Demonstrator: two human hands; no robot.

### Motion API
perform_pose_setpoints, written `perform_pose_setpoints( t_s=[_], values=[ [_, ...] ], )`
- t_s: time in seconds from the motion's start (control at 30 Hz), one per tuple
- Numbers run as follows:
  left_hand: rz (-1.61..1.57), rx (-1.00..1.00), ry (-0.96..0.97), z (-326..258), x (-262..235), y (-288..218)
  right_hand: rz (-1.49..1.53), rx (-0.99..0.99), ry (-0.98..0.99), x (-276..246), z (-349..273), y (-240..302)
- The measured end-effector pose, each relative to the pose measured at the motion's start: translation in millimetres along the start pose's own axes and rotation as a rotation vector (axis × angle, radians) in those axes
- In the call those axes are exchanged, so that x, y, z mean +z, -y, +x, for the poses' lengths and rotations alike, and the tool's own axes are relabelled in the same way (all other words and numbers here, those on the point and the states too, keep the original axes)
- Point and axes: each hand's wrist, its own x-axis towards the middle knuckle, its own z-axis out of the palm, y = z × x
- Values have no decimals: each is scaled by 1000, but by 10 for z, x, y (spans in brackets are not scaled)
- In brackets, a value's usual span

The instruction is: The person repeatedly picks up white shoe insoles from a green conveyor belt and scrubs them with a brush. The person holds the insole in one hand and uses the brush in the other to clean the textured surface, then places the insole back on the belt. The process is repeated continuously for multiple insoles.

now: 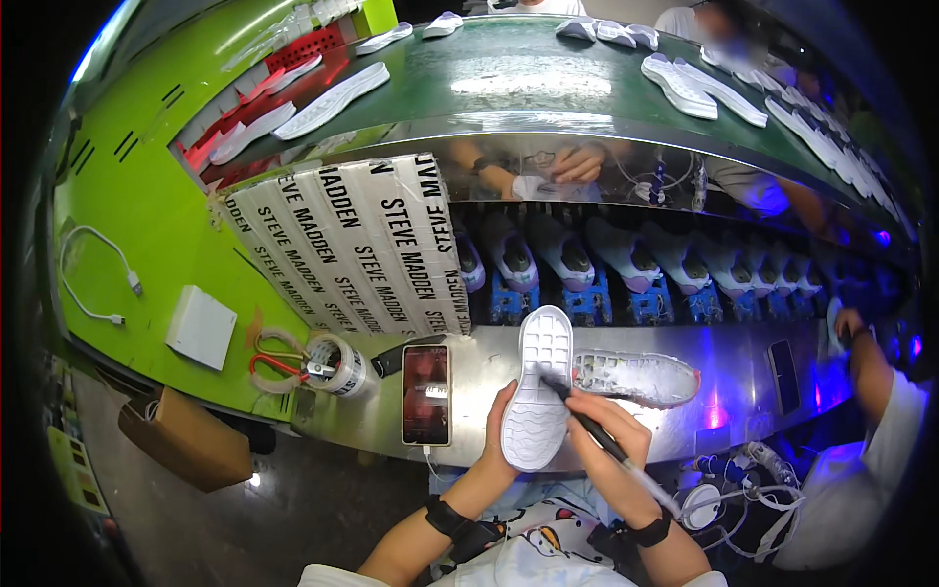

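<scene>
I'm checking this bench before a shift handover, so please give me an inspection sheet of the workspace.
Surface: shiny metal bench, beside a green table.
Job's things: white shoe sole, tread up; black brush, tip on the sole.
Clutter: phone, tape roll, white shoe, white box, lettered sheets.
Grippers: left hand holds the sole; right hand grips the brush.
Cables: white cable on the green table; tangled cords at lower right.
Surroundings: belt carrying soles, row of shoes on stands, another person's arm at right.
</scene>
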Motion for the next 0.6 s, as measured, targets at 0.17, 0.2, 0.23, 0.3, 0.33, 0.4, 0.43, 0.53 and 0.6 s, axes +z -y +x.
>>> perform_pose_setpoints(
  t_s=[0.17, 0.2, 0.23, 0.3, 0.33, 0.4, 0.43, 0.53, 0.6],
  values=[
    [-125, -34, 83, 8, 219, -15, 234, 173, 438, 45, -350, 7],
    [-103, -25, 116, -28, 270, -47, 396, 500, 479, -5, -315, 10],
    [-81, -15, 149, -52, 308, -75, 388, 430, 361, -2, -233, 21],
    [-64, -40, 208, -85, 391, -111, 321, 280, 345, 35, -168, -13],
    [-71, -103, 265, -51, 293, -170, 393, 258, 488, 36, -230, -29],
    [57, -93, 276, -71, 327, -224, 565, 511, 593, -101, -258, 38],
    [59, -103, 263, -94, 339, -249, 634, 579, 567, -174, -180, 17],
    [134, -193, 241, -27, 472, -322, 473, 372, 513, -161, -43, 63],
    [337, -250, 125, -12, 435, -368, 295, 190, 685, -230, -48, 45]
  ],
)
